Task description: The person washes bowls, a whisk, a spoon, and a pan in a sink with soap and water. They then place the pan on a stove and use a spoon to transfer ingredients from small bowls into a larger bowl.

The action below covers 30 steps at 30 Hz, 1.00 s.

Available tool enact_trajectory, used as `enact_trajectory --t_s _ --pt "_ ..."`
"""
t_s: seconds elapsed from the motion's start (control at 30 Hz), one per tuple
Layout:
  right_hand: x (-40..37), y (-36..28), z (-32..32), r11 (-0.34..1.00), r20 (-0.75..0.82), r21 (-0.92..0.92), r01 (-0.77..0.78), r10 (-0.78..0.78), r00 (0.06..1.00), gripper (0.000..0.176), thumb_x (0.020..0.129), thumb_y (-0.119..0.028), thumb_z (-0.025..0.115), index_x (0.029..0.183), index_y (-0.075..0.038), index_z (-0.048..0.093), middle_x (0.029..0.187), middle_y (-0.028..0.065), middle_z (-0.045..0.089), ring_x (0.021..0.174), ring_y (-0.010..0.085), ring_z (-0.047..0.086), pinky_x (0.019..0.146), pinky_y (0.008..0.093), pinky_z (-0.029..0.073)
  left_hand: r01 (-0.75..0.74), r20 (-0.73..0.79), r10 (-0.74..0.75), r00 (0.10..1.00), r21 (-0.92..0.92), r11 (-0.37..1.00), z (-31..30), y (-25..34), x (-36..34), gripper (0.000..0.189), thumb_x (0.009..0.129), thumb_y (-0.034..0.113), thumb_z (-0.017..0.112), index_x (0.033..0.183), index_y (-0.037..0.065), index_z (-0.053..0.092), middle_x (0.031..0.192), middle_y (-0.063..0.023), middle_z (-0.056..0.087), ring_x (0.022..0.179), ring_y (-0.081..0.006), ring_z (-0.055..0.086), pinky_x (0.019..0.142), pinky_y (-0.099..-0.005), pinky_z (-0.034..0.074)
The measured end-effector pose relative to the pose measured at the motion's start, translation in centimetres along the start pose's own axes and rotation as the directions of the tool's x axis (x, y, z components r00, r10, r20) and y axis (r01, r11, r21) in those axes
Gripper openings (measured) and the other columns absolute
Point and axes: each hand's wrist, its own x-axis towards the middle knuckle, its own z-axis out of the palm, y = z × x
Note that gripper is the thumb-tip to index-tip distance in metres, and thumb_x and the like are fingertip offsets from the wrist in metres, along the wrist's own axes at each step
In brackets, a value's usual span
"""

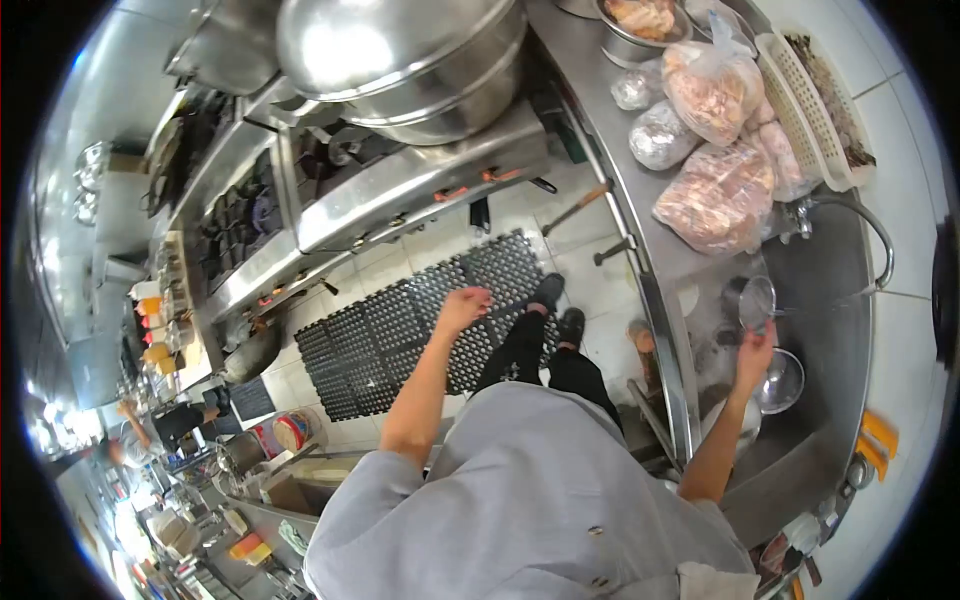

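Observation:
My right hand [757, 350] is over the sink [830, 420], its fingers closed on the rim of a small round metal bowl [757, 300]. The bowl is tilted, close to a thin stream of water from the curved faucet [885, 240]. Below my right hand, a second metal bowl [783, 383] rests in the sink. My left hand [465, 308] hangs in the air above the black rubber mat [400, 330], fingers loosely bent and apart, with nothing visible in it.
Bags of raw meat [720, 195] and foil-wrapped bundles [662, 135] lie on the steel counter beside a white perforated basket [800, 100]. Across the aisle stands a stove [400, 190] with a large metal pot [420, 70]. Another person [150, 430] is at the far left.

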Motion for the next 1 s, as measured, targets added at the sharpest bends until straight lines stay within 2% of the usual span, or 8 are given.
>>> enact_trajectory --t_s 0.17,0.3,0.33,0.4,0.57,0.67,0.8,1.0 --pt "1.7 3.8 1.0 0.981 0.209 -0.080 -0.174 0.187 0.960 0.059 0.087 -0.030 0.065 0.137 -0.014 0.041 0.073 0.0063 0.059 0.052 0.0110 0.051 0.045 0.0271 0.043 0.186 -0.054 -0.185 0.981 0.012 0.982 -2.4 -3.4 3.8 0.022 0.084 0.023 0.062 0.087 0.001 0.066 0.073 -0.0020 0.065 0.060 -0.0093 0.059 0.051 -0.0233 0.045" --pt "3.5 10.9 2.5 0.959 0.100 -0.153 0.238 -0.224 0.969 0.054 0.088 -0.033 0.064 0.133 -0.011 0.045 0.078 0.0035 0.055 0.063 0.0113 0.050 0.046 0.0263 0.041 0.070 -0.118 -0.052 0.992 0.154 0.986 -4.4 -7.7 14.4 0.025 0.081 0.024 0.061 0.083 0.000 0.068 0.073 -0.0071 0.067 0.064 -0.0154 0.062 0.059 -0.0279 0.049" --pt "3.1 10.0 2.2 0.977 0.123 -0.195 0.084 -0.060 0.991 0.050 0.088 -0.028 0.064 0.130 -0.006 0.048 0.085 0.0067 0.058 0.072 0.0126 0.054 0.063 0.0265 0.045 0.001 -0.131 0.027 0.991 0.212 0.977 -4.6 -9.0 18.3 0.026 0.080 0.025 0.061 0.083 0.000 0.068 0.074 -0.0094 0.068 0.066 -0.0187 0.065 0.061 -0.0299 0.050" --pt "3.2 10.4 2.1 0.989 0.100 -0.123 -0.082 0.095 0.990 0.051 0.089 -0.028 0.063 0.132 -0.009 0.045 0.088 0.0040 0.055 0.069 0.0116 0.052 0.054 0.0242 0.043 0.114 -0.297 0.046 0.954 0.499 0.859 -3.8 -6.6 22.6 0.037 0.079 0.036 0.062 0.093 0.004 0.069 0.092 -0.0254 0.066 0.093 -0.0390 0.063 0.083 -0.0418 0.050" --pt "3.4 12.0 -0.7 0.994 0.154 -0.109 -0.013 0.030 0.988 0.048 0.092 -0.021 0.058 0.136 -0.010 0.042 0.092 0.0022 0.055 0.069 0.0072 0.050 0.056 0.0219 0.043 0.233 -0.430 0.095 0.898 0.646 0.727 -2.6 -9.2 34.6 0.068 0.078 0.053 0.061 0.112 -0.006 0.057 0.109 -0.0249 0.062 0.101 -0.0388 0.061 0.088 -0.0417 0.047" --pt "4.1 13.7 -3.0 0.950 0.206 -0.312 -0.015 0.083 0.975 0.056 0.090 -0.018 0.057 0.138 -0.001 0.035 0.133 0.0124 0.046 0.118 0.0226 0.046 0.101 0.0327 0.034 0.238 -0.248 -0.096 0.964 0.643 0.728 -3.6 -9.7 39.2 0.074 0.077 0.058 0.059 0.115 -0.006 0.055 0.110 -0.0266 0.061 0.102 -0.0380 0.060 0.089 -0.0411 0.047" --pt "4.4 21.7 -8.2 0.925 -0.034 -0.357 -0.133 0.129 0.991 0.054 0.086 -0.018 0.056 0.133 0.003 0.040 0.123 0.0177 0.053 0.115 0.0269 0.049 0.098 0.0363 0.037 -0.059 -0.259 0.374 0.891 0.750 0.658 -3.5 -13.7 43.4 0.053 0.082 0.046 0.055 0.099 -0.004 0.063 0.102 -0.0274 0.063 0.091 -0.0422 0.062 0.087 -0.0422 0.048" --pt "4.9 18.4 -5.4 0.948 0.044 -0.285 -0.141 0.160 0.986 0.050 0.088 -0.018 0.054 0.133 0.001 0.042 0.124 0.0133 0.054 0.115 0.0240 0.050 0.099 0.0330 0.036 -0.058 -0.353 0.446 0.823 0.729 0.682 -3.5 -12.6 40.7 0.048 0.078 0.034 0.063 0.105 -0.005 0.058 0.095 -0.0298 0.063 0.092 -0.0451 0.060 0.085 -0.0466 0.048"
